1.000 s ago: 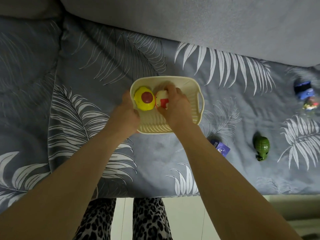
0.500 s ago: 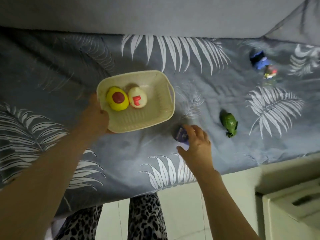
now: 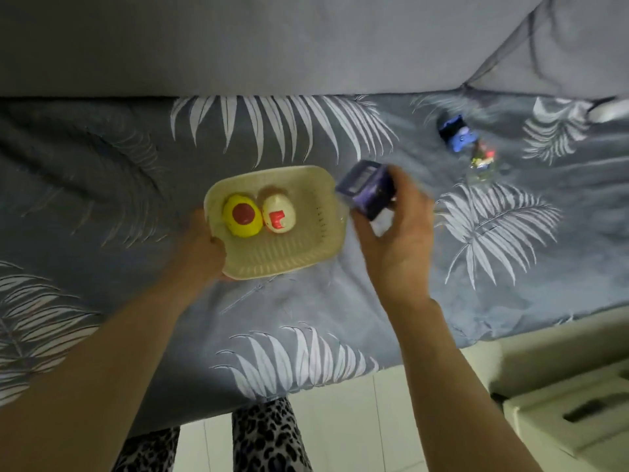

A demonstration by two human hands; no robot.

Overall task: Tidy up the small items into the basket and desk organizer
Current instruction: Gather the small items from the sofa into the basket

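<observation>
While gripping the near left corner of the cream plastic basket [image 3: 308, 253], left hand [image 3: 204, 248] with fingers curled round the rim, thumb side against the outer wall; basket flat on the bed [image 3: 102, 172], on a grey cover printed with white palm leaves. Inside the basket, toward its far left part: a yellow ball-shaped toy [image 3: 242, 215] with a dark red disc on top, touching a cream egg-shaped toy [image 3: 279, 213] marked with red. Just beside the basket's right wall and above its rim, a small purple box [image 3: 369, 189], blurred, tilted, held off the bed between thumb and fingertips of the right hand [image 3: 396, 233]; grip narrow, pinched on the box, palm turned toward the camera. Farther right and toward the far edge of the bed, well apart from the basket: a blue toy [image 3: 457, 134], shape hard to make out, and just beside it a small clear item [image 3: 481, 161] with red and yellow specks, too blurred to name
</observation>
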